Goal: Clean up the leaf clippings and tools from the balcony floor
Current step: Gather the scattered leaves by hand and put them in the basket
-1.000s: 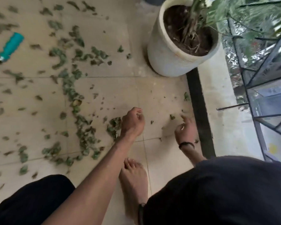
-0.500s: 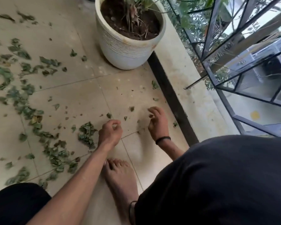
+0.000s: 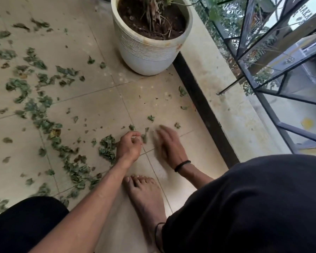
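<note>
— While most of the leaf clippings [image 3: 44, 123] lie strewn over the left half of the frame, how many things do you count otherwise?

— The clippings are too many and too blurred to count. One dense heap [image 3: 108, 147] sits at centre, just left of the hands. A few single scraps lie right of it on the tiled floor [image 3: 91, 114], up to the dark strip along the ledge. One white ribbed pot [image 3: 146, 52] with soil and stems stands at top centre. One bare foot [image 3: 146, 199] shows at lower centre, and one metal railing [image 3: 263, 57] fills the upper right.

— And the hands?

— Two, low over the floor at centre. The left hand [image 3: 129, 147] reaches in from the lower left, fingers curled, thumb and forefinger nearly meeting; its grip looks closed, but whether it holds a scrap I cannot tell. A small clipping [image 3: 144, 136] lies just beside its fingertips.

— The other?

— The right hand [image 3: 169, 145], with a black band at the wrist, is blurred. Its fingers stretch forward, flat toward the floor, so the grip is open and holds nothing.
</note>
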A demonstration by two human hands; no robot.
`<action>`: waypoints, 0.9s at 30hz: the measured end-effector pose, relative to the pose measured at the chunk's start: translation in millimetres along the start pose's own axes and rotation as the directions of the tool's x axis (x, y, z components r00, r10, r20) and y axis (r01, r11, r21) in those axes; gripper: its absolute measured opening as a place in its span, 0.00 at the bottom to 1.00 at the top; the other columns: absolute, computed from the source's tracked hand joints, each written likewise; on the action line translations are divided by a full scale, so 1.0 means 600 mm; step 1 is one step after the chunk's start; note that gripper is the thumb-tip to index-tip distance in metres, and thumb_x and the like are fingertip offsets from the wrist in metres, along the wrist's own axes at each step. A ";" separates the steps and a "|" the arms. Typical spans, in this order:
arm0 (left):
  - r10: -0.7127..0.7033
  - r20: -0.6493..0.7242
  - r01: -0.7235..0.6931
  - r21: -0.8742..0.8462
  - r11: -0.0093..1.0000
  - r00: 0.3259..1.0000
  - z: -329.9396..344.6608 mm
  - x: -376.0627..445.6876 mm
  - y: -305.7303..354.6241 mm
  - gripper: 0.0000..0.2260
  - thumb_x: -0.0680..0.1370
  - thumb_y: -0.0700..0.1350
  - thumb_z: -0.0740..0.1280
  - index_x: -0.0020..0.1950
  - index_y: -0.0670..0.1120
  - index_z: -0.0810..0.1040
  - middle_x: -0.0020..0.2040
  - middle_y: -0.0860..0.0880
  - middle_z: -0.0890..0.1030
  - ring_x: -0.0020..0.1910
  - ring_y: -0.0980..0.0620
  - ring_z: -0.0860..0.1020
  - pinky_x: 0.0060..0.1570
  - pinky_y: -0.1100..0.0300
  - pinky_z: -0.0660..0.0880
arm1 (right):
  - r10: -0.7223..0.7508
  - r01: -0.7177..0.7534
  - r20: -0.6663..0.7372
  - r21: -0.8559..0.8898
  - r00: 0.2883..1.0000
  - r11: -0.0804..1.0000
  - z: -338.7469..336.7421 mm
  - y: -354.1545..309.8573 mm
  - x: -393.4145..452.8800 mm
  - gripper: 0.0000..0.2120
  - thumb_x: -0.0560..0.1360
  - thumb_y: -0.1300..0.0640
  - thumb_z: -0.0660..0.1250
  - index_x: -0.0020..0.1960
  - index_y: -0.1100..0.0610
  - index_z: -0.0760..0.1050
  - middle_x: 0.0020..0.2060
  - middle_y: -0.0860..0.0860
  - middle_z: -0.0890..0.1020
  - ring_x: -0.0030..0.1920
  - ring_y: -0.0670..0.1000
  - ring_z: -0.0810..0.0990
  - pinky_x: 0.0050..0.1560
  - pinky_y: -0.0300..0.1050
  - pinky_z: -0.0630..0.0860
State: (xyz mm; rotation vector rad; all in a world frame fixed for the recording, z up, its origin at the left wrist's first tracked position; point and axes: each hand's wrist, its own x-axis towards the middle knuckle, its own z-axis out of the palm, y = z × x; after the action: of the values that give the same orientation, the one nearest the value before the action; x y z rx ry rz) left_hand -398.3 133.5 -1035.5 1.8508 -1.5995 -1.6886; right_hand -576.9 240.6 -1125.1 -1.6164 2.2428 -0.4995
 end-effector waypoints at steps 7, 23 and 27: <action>-0.023 -0.012 0.022 -0.043 0.999 1.000 0.002 0.010 -0.022 0.11 0.81 0.39 0.63 0.54 0.56 0.79 0.51 0.47 0.86 0.52 0.44 0.84 0.55 0.46 0.81 | 0.244 -0.250 -0.066 -0.124 0.968 0.960 -0.176 0.020 0.156 0.20 0.79 0.54 0.61 0.69 0.55 0.72 0.67 0.56 0.70 0.62 0.55 0.71 0.66 0.52 0.72; -0.115 -0.070 0.107 -0.117 0.987 0.991 -0.027 0.018 -0.034 0.09 0.82 0.40 0.64 0.52 0.54 0.77 0.54 0.44 0.85 0.53 0.44 0.84 0.57 0.47 0.81 | 0.254 -0.217 0.120 -0.258 0.960 0.941 -0.144 -0.006 0.150 0.17 0.78 0.59 0.63 0.66 0.60 0.69 0.67 0.58 0.70 0.61 0.61 0.73 0.62 0.55 0.74; -0.128 -0.117 0.117 -0.095 0.989 0.985 -0.025 0.013 -0.027 0.08 0.81 0.41 0.64 0.53 0.54 0.79 0.58 0.47 0.84 0.53 0.44 0.83 0.55 0.54 0.80 | -0.022 0.036 0.226 -0.057 0.974 0.998 -0.067 -0.106 0.054 0.26 0.80 0.61 0.62 0.77 0.56 0.64 0.77 0.55 0.61 0.73 0.56 0.65 0.75 0.51 0.67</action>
State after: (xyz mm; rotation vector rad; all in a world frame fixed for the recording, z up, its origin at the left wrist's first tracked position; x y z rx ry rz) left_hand -379.0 126.7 -1046.8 2.0031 -1.3681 -1.6289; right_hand -552.1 194.6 -1062.1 -1.6475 2.0869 -0.2418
